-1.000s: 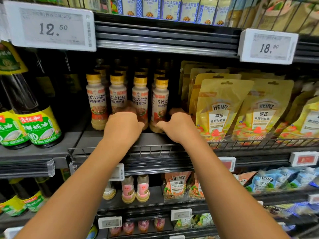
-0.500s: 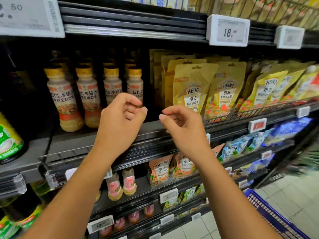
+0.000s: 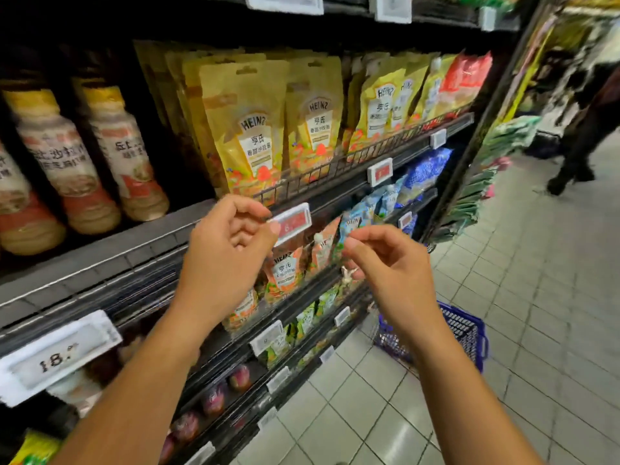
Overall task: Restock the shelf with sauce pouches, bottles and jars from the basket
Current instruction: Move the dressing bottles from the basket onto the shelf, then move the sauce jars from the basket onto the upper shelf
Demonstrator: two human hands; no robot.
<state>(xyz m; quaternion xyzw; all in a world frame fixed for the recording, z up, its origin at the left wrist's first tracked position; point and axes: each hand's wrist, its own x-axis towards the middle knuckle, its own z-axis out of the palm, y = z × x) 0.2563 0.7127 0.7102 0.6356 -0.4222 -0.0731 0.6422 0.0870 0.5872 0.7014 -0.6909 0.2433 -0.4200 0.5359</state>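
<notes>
White price tag [image 3: 57, 359] hangs nearest, at the lower left, on the shelf [image 3: 100, 260] edge. Just beyond, at the centre of the frame, the left hand [image 3: 224, 256] and right hand [image 3: 392, 266] float side by side in front of the shelf, apart from each other, fingers loosely curled, thumbs near forefingers, holding nothing. Below the right forearm a blue basket [image 3: 469, 330] stands on the tiled floor [image 3: 536, 280]; I can't make out what's in it. Further in, yellow pouches [image 3: 248, 129] stand behind a wire rail, with bottles [image 3: 110, 152] to their left. Far upper right, a blurred person [image 3: 587, 129] stands in the aisle.
</notes>
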